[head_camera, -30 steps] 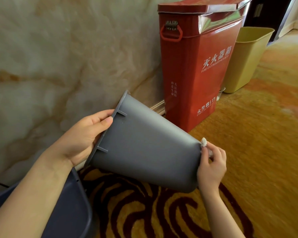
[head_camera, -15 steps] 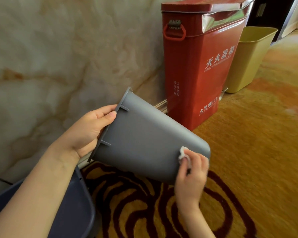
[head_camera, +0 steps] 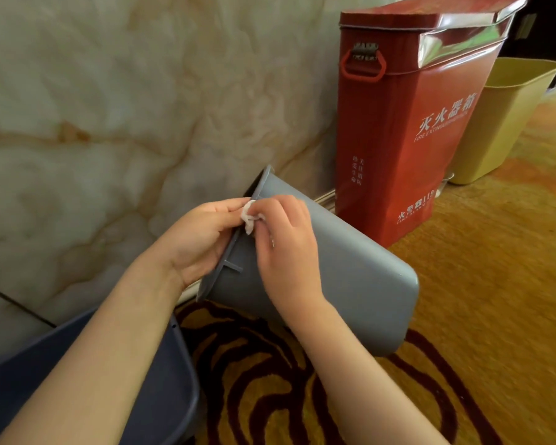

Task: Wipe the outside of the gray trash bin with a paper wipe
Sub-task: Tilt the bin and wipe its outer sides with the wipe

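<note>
The gray trash bin (head_camera: 350,284) is held on its side in the air, its mouth turned left toward the wall and its base to the right. My left hand (head_camera: 199,239) grips the bin's rim, fingers curled over the edge. My right hand (head_camera: 283,245) lies on the upper side of the bin near the rim and pinches a small crumpled white paper wipe (head_camera: 248,216), which it presses against the bin just beside my left fingers. Most of the wipe is hidden under my fingers.
A tall red fire extinguisher box (head_camera: 408,123) stands against the marble wall (head_camera: 109,107), with a yellow bin (head_camera: 501,120) behind it. A dark blue bin (head_camera: 116,380) sits at the lower left under my left arm. Patterned orange carpet (head_camera: 495,316) covers the floor.
My right hand has slid with the wipe along the bin's side from the base end up to the rim, next to my left hand. The bin stays held by my left hand.
</note>
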A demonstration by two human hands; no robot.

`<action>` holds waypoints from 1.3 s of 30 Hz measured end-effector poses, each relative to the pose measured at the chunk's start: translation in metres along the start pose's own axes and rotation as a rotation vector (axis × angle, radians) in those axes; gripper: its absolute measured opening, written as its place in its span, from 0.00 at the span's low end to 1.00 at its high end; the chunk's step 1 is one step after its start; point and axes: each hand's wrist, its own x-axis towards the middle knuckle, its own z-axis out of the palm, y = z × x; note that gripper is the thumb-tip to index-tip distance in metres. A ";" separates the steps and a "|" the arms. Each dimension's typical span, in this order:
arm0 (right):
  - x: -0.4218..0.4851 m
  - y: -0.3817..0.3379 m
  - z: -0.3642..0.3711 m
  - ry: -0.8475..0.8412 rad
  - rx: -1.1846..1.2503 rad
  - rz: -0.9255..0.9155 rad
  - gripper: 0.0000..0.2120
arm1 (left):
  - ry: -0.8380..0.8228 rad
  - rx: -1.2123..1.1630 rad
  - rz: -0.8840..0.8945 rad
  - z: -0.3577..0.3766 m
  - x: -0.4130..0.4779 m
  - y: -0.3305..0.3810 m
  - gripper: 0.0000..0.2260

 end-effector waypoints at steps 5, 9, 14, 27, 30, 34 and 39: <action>-0.001 0.021 -0.005 -0.057 -0.054 -0.085 0.04 | 0.017 -0.070 -0.026 -0.008 0.000 -0.002 0.15; -0.004 0.037 -0.014 0.007 -0.149 -0.012 0.08 | 0.037 -0.043 -0.049 -0.010 0.002 -0.003 0.14; -0.008 0.045 -0.032 0.154 -0.189 0.113 0.08 | 0.060 -0.050 -0.067 -0.011 0.001 -0.003 0.14; -0.061 0.063 -0.025 0.136 -0.123 0.155 0.08 | 0.146 0.049 -0.084 -0.015 0.006 0.000 0.13; -0.113 0.081 -0.043 0.325 -0.182 0.412 0.09 | 0.200 0.133 -0.123 -0.020 0.013 0.005 0.15; -0.152 0.091 -0.056 0.374 -0.251 0.555 0.08 | 0.272 0.199 -0.165 -0.023 0.020 0.008 0.14; -0.169 0.093 -0.071 0.595 -0.133 1.067 0.05 | 0.331 0.302 -0.164 -0.025 0.026 0.010 0.14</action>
